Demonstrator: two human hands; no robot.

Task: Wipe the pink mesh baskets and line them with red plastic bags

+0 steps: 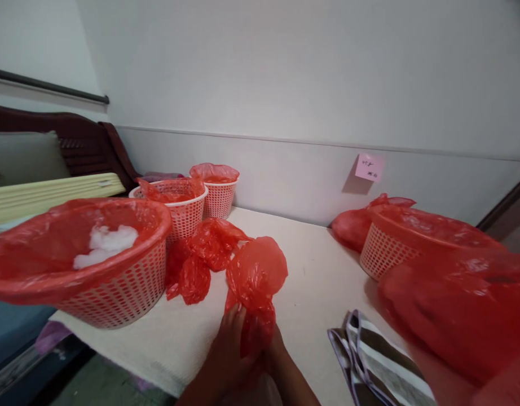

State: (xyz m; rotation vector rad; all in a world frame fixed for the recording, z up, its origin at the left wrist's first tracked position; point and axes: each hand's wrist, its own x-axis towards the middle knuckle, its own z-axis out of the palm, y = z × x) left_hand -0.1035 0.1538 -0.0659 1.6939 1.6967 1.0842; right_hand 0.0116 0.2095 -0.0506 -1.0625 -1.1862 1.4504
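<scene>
A red plastic bag (258, 270), puffed out round at its far end, lies on the white table (308, 316) in front of me. My left hand (231, 332) grips its gathered near part from the left, fingers closed on the plastic. On the bag's right side is my right hand (277, 341), its fingers mostly hidden behind the red film. Just left of the held bag sits a heap of crumpled red bags (207, 248). What is inside the held bag cannot be made out.
A red-lined basket (116, 296) with white fluff (110, 242) stands at the left, two smaller lined baskets (188, 217) behind it. Right are another lined basket (382, 254), a large red bag (458, 304) and a striped cloth (382, 361). A pink note (370, 167) hangs on the wall.
</scene>
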